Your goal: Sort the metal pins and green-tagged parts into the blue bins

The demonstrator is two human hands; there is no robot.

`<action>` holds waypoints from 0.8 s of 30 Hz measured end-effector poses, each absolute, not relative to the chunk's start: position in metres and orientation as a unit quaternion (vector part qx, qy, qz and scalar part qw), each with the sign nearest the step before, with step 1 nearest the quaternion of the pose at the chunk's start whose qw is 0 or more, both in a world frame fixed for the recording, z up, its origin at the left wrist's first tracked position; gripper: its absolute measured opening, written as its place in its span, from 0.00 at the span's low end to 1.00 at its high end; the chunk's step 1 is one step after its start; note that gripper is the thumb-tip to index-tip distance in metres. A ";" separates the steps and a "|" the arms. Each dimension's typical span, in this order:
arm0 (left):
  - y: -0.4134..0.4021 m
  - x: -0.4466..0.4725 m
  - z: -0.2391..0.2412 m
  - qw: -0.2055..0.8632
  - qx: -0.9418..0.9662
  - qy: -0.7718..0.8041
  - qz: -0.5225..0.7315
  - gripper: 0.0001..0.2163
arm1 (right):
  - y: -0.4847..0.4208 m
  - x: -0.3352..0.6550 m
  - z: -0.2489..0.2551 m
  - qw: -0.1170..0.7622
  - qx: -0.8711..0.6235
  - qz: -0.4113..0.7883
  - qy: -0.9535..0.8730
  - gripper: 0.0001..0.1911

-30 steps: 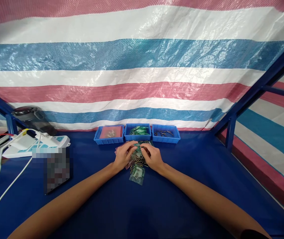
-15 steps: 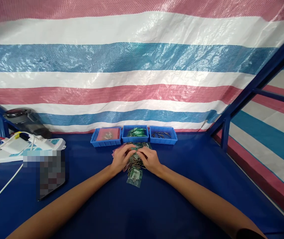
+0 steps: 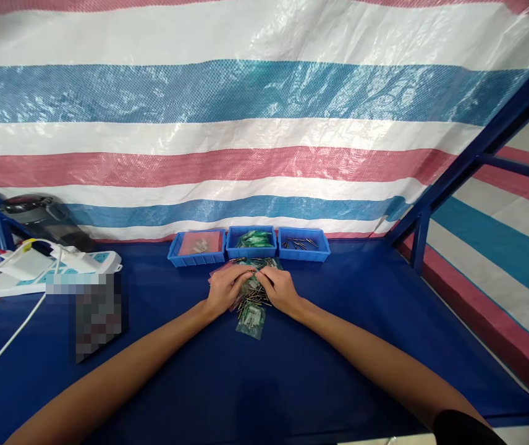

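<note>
Pile of metal pins point(image 3: 251, 300): found on your table point(image 3: 199, 383), near the middle of the far edge. The table's surface is smooth and dark blue. A red, white and blue striped tarp point(image 3: 246, 93) hangs behind the far edge; a blue metal frame point(image 3: 452, 180) slants up at the far right corner. Toward the far left corner stand a dark bottle point(image 3: 44, 217) and a white power strip point(image 3: 112, 262) with plugs and cables. Along the far edge, the left tray point(image 3: 196, 261) carries pink plastic, the middle tray point(image 3: 251, 252) green bags, the right tray point(image 3: 304, 254) loose dark pins. The pile's pins are thin, brassy and dark, lying crosswise, with pink and green plastic around them; a greenish bag point(image 3: 251, 321) of pale pieces lies at its near side. Your left hand point(image 3: 228, 287) and right hand point(image 3: 281, 287) meet over the pile, fingertips drawn together at a bit of green; whether they grip it, you cannot tell.
</note>
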State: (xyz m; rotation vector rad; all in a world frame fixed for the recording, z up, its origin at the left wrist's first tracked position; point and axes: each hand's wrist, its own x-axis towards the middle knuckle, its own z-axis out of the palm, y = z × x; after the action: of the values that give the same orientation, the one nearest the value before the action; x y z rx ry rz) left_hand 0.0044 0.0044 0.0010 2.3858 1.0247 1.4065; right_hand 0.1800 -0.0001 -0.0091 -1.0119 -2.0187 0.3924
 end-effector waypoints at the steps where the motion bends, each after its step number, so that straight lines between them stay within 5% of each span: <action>1: 0.004 0.004 0.001 0.095 0.805 0.341 0.477 0.10 | 0.000 0.180 -0.009 0.402 -0.402 0.149 -0.809 0.20; 9: 0.000 0.002 -0.001 0.154 0.783 0.357 0.486 0.12 | -0.001 0.179 -0.008 0.383 -0.403 0.136 -0.820 0.22; 18: 0.004 0.003 0.000 0.066 0.806 0.320 0.493 0.12 | 0.002 0.179 -0.012 0.430 -0.369 0.114 -0.816 0.22; 24: 0.005 0.003 -0.005 0.086 0.783 0.339 0.514 0.09 | 0.000 0.180 -0.011 0.473 -0.356 0.139 -0.794 0.11</action>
State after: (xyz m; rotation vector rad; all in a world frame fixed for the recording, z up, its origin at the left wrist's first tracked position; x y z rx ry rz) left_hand 0.0031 0.0046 -0.0046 2.3329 1.0101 1.5327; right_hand 0.1797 -0.0003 -0.0112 -0.8703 -1.9425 0.3410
